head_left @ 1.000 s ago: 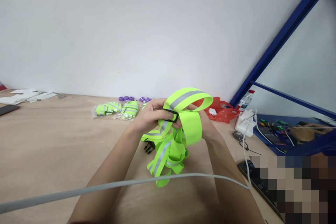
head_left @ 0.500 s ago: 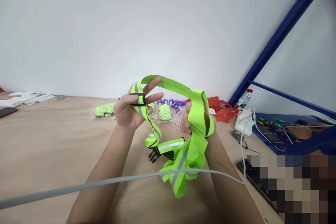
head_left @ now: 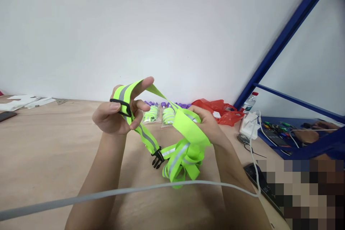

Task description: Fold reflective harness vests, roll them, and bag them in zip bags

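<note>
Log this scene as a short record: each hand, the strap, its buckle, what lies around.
Left hand: thumb on the black slider, index finger extended
Right hand: holding the bunched part
Strap: bright yellow-green with a grey stripe, stretched between the hands
Buckle: black, hanging below the hands, prongs exposed
Behind the hands: two bagged straps, purple items
Right side: red bag, bottle, phone
Left side: white papers
Foreground: pale cable crossing the view

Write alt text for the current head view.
The left hand pinches the black slider of a yellow-green reflective strap; the right hand holds more of it. Behind, on the table, lie bagged straps and a red bag.
</note>
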Demonstrator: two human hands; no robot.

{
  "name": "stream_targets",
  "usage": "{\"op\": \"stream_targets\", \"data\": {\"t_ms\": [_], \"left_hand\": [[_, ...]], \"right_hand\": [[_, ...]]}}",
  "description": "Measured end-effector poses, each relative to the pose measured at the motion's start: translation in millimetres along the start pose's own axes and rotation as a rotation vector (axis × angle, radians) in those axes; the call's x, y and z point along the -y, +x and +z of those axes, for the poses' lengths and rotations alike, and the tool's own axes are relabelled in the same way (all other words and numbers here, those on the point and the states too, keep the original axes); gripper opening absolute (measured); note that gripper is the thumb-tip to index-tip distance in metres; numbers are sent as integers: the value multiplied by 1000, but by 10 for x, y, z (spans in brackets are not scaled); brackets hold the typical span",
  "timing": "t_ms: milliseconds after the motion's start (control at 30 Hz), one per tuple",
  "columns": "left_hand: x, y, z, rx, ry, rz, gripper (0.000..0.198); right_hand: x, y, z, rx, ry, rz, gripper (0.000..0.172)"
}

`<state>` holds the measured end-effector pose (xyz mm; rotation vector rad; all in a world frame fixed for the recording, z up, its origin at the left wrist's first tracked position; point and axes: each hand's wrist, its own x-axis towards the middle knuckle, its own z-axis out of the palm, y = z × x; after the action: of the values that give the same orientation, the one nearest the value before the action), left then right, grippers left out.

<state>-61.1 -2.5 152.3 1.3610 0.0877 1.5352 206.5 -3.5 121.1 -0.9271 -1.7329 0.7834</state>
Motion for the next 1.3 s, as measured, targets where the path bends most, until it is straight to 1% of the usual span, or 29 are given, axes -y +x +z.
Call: {"op": "stream_targets", "data": {"t_ms": [33,67,133,167,233,267,333,400,467,533,600,667,767,867,933,967,1000,1033,1067,1133,1200,1233,1300], "left_hand": [[-13,7,2,34,-11,8,17],[-21,14,9,73,-25,13,16],[-27,28,28,139,-42,14,14],[-25,32,38,154,-40,9,15],[-15,32,52,142,-24,8,18],[-10,29,57,121,-12,15,17],[-1,21,65,59,9,31,16],[-3,19,70,4,14,49,14],[-19,28,64,-38,11,85,15],[-51,47,37,-87,30,145,15],[-94,66,-10,-145,85,195,13],[-133,80,-61,-192,145,224,12],[-162,82,-92,-225,165,255,15],[-161,64,-46,-275,157,276,14],[-166,48,-1,-324,174,276,12],[-173,40,15,-343,181,284,11],[-182,35,21,-351,187,285,10],[-192,31,17,-350,192,287,10],[-200,30,2,-339,197,287,9],[-205,32,-55,-295,205,269,10],[-191,35,-125,-228,195,234,13],[-178,35,-157,-198,186,219,15],[-151,30,-198,-158,170,189,18]], "right_hand": [[38,12,-16,-56,-12,-19,25],[65,25,-36,-142,-21,-50,22],[87,45,-79,-341,-18,-110,19],[86,50,-102,-415,-12,-131,20],[63,54,-146,-487,-5,-155,22],[46,54,-165,-482,10,-140,21],[4,56,-194,-419,69,-50,18],[-33,63,-209,-343,130,71,21],[-51,73,-220,-266,178,154,33],[-44,79,-238,-210,222,183,46],[-22,77,-266,-192,250,179,52],[-2,66,-291,-181,257,166,49],[2,45,-297,-52,260,167,46],[-8,36,-282,91,251,159,45],[-11,37,-286,170,233,104,46],[-11,39,-294,188,211,51,46],[-11,41,-304,178,183,-14,45],[-10,44,-315,129,154,-80,44],[-7,46,-324,42,129,-133,42],[4,45,-328,-195,96,-186,38],[30,32,-307,-444,36,-225,38],[49,19,-289,-565,-33,-257,37],[88,-19,-251,-788,-267,-353,34]]}}
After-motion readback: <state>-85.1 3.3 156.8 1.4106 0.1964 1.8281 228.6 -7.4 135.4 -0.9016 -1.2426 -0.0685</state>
